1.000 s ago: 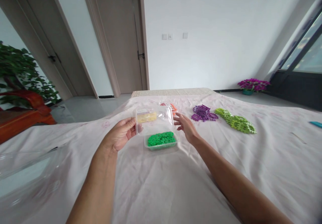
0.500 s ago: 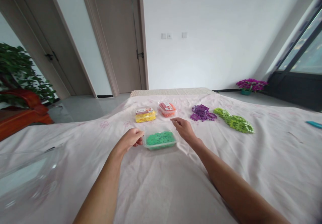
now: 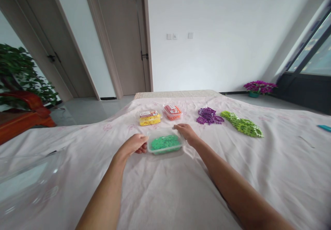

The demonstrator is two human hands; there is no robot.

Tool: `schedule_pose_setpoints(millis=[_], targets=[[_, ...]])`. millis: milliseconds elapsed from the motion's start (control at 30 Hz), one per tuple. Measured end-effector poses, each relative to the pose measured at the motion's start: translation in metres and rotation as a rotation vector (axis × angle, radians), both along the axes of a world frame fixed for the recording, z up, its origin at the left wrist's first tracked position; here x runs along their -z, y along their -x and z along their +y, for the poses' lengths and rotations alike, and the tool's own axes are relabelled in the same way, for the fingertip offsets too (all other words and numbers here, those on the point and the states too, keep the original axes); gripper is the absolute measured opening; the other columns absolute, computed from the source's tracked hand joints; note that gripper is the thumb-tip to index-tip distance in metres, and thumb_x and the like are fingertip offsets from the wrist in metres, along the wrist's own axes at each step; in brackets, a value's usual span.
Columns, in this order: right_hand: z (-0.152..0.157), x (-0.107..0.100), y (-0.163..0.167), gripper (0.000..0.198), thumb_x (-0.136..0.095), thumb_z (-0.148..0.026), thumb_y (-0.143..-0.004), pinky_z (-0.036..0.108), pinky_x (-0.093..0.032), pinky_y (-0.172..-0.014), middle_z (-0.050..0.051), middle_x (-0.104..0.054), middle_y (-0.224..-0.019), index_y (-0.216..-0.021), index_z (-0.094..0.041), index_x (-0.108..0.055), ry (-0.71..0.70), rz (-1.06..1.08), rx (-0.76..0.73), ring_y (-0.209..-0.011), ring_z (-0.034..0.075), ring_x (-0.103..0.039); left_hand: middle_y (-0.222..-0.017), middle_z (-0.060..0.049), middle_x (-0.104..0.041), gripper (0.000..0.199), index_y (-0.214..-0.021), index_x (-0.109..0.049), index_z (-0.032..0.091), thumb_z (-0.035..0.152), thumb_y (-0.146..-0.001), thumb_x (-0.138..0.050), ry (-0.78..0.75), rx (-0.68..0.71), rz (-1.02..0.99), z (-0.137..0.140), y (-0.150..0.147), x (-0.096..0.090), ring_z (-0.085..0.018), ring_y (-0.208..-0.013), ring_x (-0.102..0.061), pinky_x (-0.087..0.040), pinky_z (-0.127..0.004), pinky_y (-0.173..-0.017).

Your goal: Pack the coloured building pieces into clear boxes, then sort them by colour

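A clear plastic box (image 3: 165, 150) with green snowflake-shaped pieces (image 3: 166, 142) in it rests on the cloth in front of me. My left hand (image 3: 134, 143) is closed on the box's left rim, thumb on top and fingers curled below. At the back right corner, my right hand (image 3: 185, 132) has its thumb and fingers pinched on the rim. Behind it stand a lidded box of yellow pieces (image 3: 150, 120) and another of orange-red pieces (image 3: 172, 112), both labelled on top.
Joined purple pieces (image 3: 209, 116) and lime-green pieces (image 3: 242, 123) lie on the cloth (image 3: 160, 188) to the right. A large transparent container (image 3: 26, 181) sits at the near left. Something blue (image 3: 324, 128) lies at the far right edge, near a thin pale strip (image 3: 306, 141).
My right hand has shifted slightly left and down onto the box's back corner. The left hand stays at the left rim, and the box has hardly moved.
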State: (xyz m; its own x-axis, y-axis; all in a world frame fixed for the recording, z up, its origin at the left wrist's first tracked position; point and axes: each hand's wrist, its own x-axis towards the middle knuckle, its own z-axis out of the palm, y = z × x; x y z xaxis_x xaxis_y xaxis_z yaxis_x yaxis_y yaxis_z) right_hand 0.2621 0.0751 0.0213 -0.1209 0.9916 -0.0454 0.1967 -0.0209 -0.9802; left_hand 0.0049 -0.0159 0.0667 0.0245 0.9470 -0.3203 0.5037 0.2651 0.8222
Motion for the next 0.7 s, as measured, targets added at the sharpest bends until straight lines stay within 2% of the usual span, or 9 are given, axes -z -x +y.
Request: schedule_pose_setpoints(millis=[200, 433, 700], targets=[[0.001, 0.006, 0.003, 0.033, -0.066, -0.046, -0.065, 0.022, -0.027, -0.044, -0.004, -0.053, -0.050, -0.074, -0.014, -0.068, 0.052, 0.138, 0.020, -0.044, 0.008, -0.039, -0.070, -0.003, -0.067, 0.046, -0.075, -0.057, 0.016, 0.060, -0.063, -0.067, 0.109, 0.142, -0.120, -0.006, 0.010, -0.003, -0.018, -0.064, -0.067, -0.045, -0.023, -0.056], [-0.004, 0.000, 0.008, 0.028, -0.067, -0.042, -0.061, 0.023, -0.023, -0.043, -0.007, -0.044, -0.043, -0.068, -0.016, -0.065, 0.108, 0.204, 0.075, -0.041, 0.008, -0.034, -0.065, -0.006, -0.069, 0.047, -0.069, -0.061, 0.014, 0.060, -0.067, -0.066, 0.218, 0.266, -0.192, -0.005, 0.014, 0.004, -0.017, -0.061, -0.067, -0.045, -0.023, -0.055], [-0.006, 0.001, 0.009, 0.027, -0.067, -0.041, -0.062, 0.022, -0.022, -0.041, -0.007, -0.043, -0.043, -0.069, -0.014, -0.065, 0.102, 0.237, 0.082, -0.040, 0.007, -0.034, -0.064, -0.007, -0.070, 0.044, -0.067, -0.063, 0.014, 0.057, -0.068, -0.068, 0.217, 0.293, -0.237, -0.003, 0.014, 0.009, -0.016, -0.060, -0.067, -0.043, -0.022, -0.054]])
